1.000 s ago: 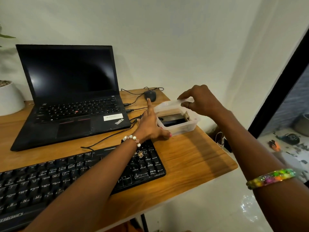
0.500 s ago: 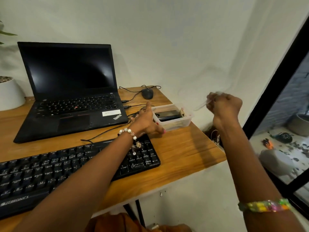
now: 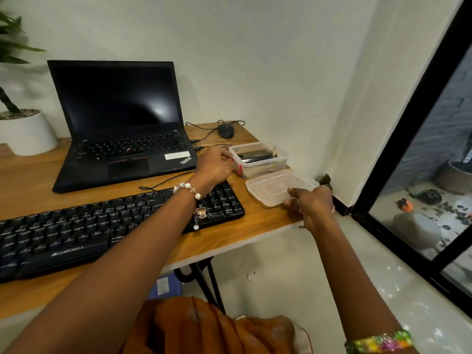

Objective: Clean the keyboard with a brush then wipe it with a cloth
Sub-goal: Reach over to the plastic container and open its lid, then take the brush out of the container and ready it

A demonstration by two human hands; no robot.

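The clear lid (image 3: 278,187), lifted a moment ago, is now lying on the table (image 3: 258,221), the right hand (image 3: 313,203) pinching its near edge. The left hand (image 3: 217,166) is gripping the open container (image 3: 259,158). The keyboard (image 3: 109,223) is lying under the left forearm.

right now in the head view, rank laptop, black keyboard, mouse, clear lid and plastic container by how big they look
1. laptop
2. black keyboard, nearer the camera and cut off at the left edge, so unsure against the laptop
3. clear lid and plastic container look alike
4. mouse
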